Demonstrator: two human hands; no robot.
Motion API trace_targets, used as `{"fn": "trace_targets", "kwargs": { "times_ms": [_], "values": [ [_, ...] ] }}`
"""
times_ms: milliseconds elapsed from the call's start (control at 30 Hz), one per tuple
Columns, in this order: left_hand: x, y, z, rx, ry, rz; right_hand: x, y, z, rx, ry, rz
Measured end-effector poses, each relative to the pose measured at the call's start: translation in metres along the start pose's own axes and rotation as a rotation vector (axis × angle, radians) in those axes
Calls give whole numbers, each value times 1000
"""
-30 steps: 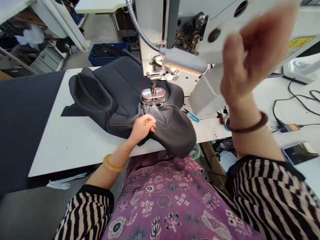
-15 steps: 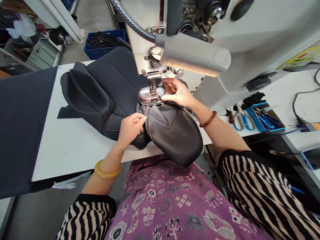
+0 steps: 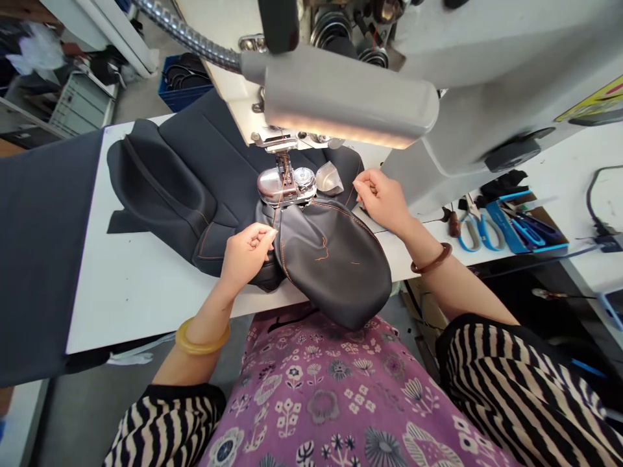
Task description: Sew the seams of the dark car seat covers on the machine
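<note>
Pinched fingers of my left hand (image 3: 247, 254) hold an orange thread (image 3: 276, 216) that runs up toward the needle area. My right hand (image 3: 385, 201) is closed in a pinch to the right of the metal sewing post (image 3: 270, 188); what it pinches, if anything, is too small to make out. A round bobbin part (image 3: 304, 177) shows on top of the post, beside a pale translucent flap (image 3: 329, 179). A black leather-like cover piece (image 3: 348, 275) with orange stitching drapes in front, loose orange thread lying on it. The larger dark seat cover (image 3: 209, 146) spreads behind and left.
A grey lamp (image 3: 350, 97) hangs over the sewing machine (image 3: 438, 143). To the right are blue-handled scissors (image 3: 479, 230) and a blue tool box (image 3: 528, 224). A blue bin (image 3: 180, 97) stands beyond the white table (image 3: 126, 279).
My right hand has moved right, away from the bobbin part, leaving it and the flap in view. My left hand keeps its pinch near the post. The camera view has shifted slightly.
</note>
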State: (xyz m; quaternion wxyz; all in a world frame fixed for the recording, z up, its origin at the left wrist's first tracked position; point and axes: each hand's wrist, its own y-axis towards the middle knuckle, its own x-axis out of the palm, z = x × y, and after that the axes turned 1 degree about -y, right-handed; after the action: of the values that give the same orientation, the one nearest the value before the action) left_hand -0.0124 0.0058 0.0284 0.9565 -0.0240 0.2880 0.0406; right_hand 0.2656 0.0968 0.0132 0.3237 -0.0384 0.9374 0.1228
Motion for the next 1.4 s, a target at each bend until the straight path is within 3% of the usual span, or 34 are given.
{"fn": "trace_targets", "kwargs": {
  "times_ms": [100,167,400,467,567,667,733,833,1067,1167,1233,1400],
  "values": [
    [-2,-2,3,61,21,60,-3,-11,7,-109,-194,-29],
    [-4,-2,3,81,16,115,-7,-18,19,-97,-297,-82],
    [-14,-3,-8,121,70,182,-37,-60,66,425,-800,-106],
    [-15,-2,-13,231,151,220,-53,-77,78,518,-804,-71],
    [-15,1,-17,358,255,303,-84,-97,104,574,-759,78],
    [-13,1,-15,340,296,322,-118,-110,134,687,-760,219],
    [-13,-2,-10,324,292,327,-132,-112,149,761,-757,223],
    [-14,-9,-3,319,289,332,-133,-104,156,769,-711,159],
    [-20,-13,-9,307,313,324,-100,-76,159,734,-719,92],
    [-26,-16,-19,325,261,314,-98,-79,157,703,-470,264],
    [-28,-17,-24,298,229,300,-98,-88,151,717,44,521],
    [-24,-16,-24,229,231,264,-94,-118,112,596,489,513]
  ]
}}
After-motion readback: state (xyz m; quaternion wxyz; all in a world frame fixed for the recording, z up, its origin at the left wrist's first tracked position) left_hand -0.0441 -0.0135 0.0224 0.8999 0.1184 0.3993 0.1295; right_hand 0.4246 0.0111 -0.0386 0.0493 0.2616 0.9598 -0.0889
